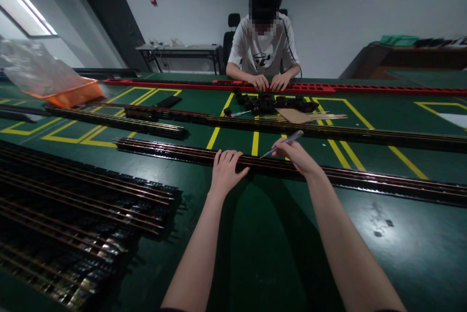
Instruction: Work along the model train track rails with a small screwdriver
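A long black rail [175, 150] with thin copper-coloured strips along it lies across the table in front of me. My left hand [225, 171] rests on it, palm down, fingers stretched out and thumb spread to the right. Held pen-fashion in my right hand [294, 155] is a slim pen-like tool [295, 137] with a greyish handle; I cannot make out its exact kind. Its thin tip points down and left, at or just above the rail between my hands. Whether the tip touches the rail is too small to tell.
More black rails [91, 200] lie side by side at the left. Another long rail [350, 133] runs beyond mine. Across the green table [255, 253], a person [264, 49] handles small black parts [264, 103] by a red rail [314, 88]. An orange basket [73, 94] stands back left.
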{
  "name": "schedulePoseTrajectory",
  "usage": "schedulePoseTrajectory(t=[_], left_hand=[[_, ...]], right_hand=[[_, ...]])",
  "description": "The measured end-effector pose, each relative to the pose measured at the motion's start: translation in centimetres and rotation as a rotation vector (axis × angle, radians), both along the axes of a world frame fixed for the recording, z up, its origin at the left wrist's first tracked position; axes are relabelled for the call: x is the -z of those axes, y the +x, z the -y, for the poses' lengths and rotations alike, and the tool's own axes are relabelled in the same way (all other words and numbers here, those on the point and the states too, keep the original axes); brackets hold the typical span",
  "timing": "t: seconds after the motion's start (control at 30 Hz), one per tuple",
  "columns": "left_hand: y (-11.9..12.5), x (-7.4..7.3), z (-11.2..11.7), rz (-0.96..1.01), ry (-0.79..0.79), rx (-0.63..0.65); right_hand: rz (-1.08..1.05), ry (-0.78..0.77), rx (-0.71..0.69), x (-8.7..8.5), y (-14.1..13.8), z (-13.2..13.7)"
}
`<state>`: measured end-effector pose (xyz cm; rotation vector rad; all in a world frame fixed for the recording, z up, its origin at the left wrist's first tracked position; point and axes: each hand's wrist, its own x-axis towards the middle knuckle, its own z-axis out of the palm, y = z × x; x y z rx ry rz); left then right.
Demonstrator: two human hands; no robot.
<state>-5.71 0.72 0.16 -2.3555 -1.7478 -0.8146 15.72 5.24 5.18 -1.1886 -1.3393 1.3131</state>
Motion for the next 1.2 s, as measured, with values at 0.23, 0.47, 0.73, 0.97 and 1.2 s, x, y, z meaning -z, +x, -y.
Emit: schedulePoseTrajectory(t=[0.23,0.47,0.73,0.97,1.2], left_hand=[[-0.01,0.14,-0.05,-0.008,0.012,-0.002],[0.07,0.09,-0.06,-0.024,0.006,-0.014],[0.13,0.28,0.05,-0.078,0.029,-0.015],[0.09,0.50,-0.05,-0.083,0.088,-0.033],[0.06,0.75,-0.17,-0.085,0.103,-0.038]], right_hand=[[-0.001,0.011,-0.004,0.13,-0.08,-0.03],[-0.013,0.005,0.002,0.04,-0.16,0.01],[0.031,0.017,-0.010,-0.09,0.17,0.15],[0.040,0.009,-0.063,-0.30,-0.17,0.29],[0.026,-0.004,-0.050,-0.37,-0.09,0.32]])
